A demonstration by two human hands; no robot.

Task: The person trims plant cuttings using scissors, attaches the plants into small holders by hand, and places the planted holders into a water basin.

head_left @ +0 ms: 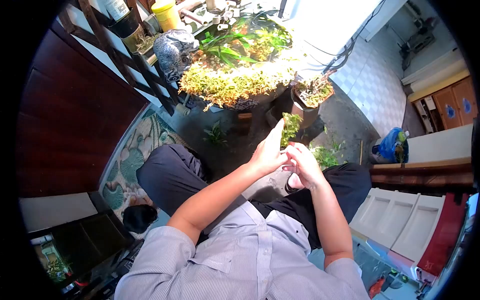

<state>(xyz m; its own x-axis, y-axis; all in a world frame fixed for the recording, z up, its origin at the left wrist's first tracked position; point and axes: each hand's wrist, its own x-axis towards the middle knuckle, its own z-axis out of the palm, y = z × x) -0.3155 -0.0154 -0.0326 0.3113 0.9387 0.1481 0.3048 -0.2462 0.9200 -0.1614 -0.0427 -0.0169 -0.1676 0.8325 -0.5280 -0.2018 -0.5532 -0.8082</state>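
Note:
A small bunch of leafy green sprigs (290, 129) stands up between my hands, above my lap. My left hand (268, 154) is closed along its left side, with one digit stretched upward beside the leaves. At the lower end of the sprigs, the bent fingers of my right hand (304, 164) are pinched together, touching my left fingers. The stems are hidden behind the fingers. Just beyond my hands is a dark pot (304, 114) with a spiky plant (314, 92) in it.
A large round planter holds water and trailing yellow-green foliage (235, 85) ahead. Cut greenery (325, 156) lies on the floor by my right knee. A bin with a blue bag (390, 147) stands at right; a dark wooden rack (120, 55) with pots is at left.

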